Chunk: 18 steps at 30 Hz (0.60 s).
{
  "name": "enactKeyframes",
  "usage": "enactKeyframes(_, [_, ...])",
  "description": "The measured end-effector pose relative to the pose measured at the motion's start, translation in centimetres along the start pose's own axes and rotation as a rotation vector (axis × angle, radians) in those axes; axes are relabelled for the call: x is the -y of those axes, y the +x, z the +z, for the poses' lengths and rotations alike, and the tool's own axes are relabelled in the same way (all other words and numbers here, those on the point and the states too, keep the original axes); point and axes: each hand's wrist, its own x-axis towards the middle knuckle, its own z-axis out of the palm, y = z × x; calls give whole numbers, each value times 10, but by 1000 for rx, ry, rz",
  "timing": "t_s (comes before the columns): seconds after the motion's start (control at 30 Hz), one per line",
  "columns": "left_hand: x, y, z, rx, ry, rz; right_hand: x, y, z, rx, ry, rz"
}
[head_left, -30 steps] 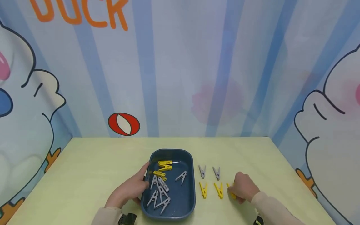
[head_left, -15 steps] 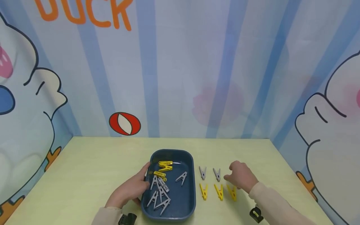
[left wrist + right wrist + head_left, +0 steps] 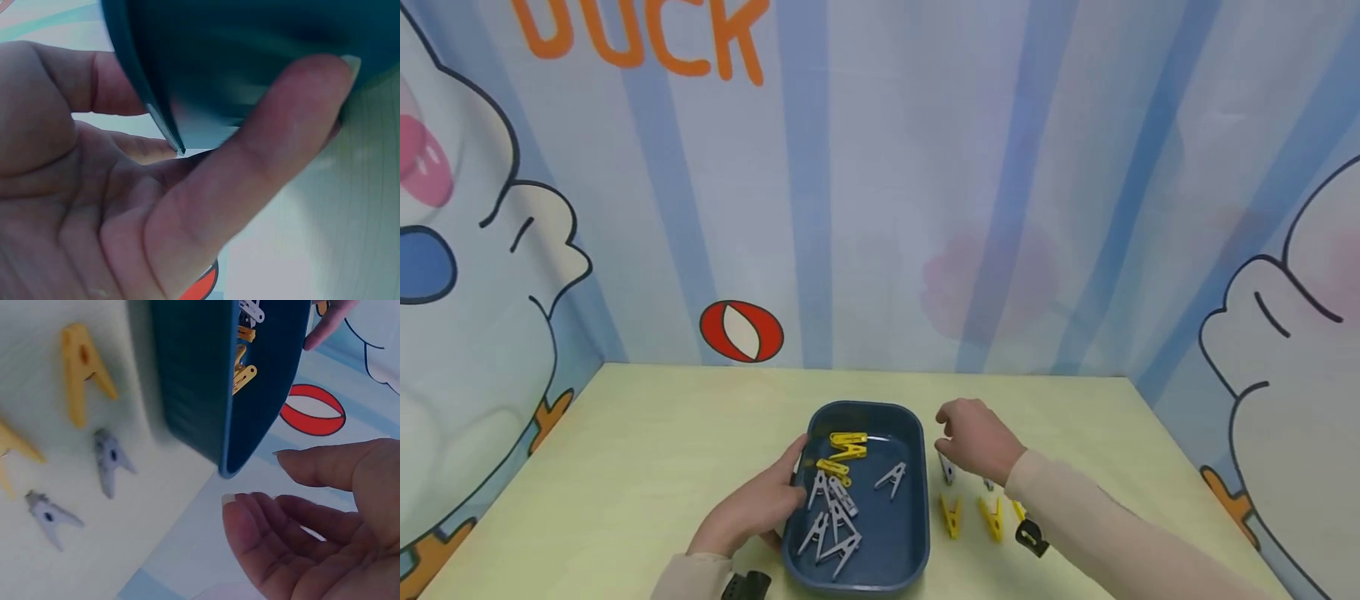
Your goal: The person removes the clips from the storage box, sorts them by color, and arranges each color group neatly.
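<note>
My left hand grips the left wall of a dark blue plastic bin; the thumb lies against the bin in the left wrist view. Inside are yellow clothespins at the back left, grey clothespins at the front left and one grey clothespin apart on the right. My right hand hovers past the bin's right rim, thumb and fingers parted, nothing between them. Below it, two grey clothespins lie in a row, partly hidden in the head view, with yellow clothespins in front.
A pale yellow table carries the bin and the laid-out clothespins. A striped blue-and-white backdrop with cartoon figures stands behind it and at both sides. My right sleeve covers part of the clothespin rows.
My right hand has let go of the third yellow clothespin, which lies in the front row, and has moved left and away toward the bin. The left hand keeps its hold.
</note>
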Motion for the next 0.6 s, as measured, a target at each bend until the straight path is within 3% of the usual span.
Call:
enactKeyframes(0.4, [3,1,-1,12,-6,18,41,52,27,133,-38,-184])
enactKeyframes(0.6, [5,1,-2,18,-9,36,54,72,39,192,-47,-199])
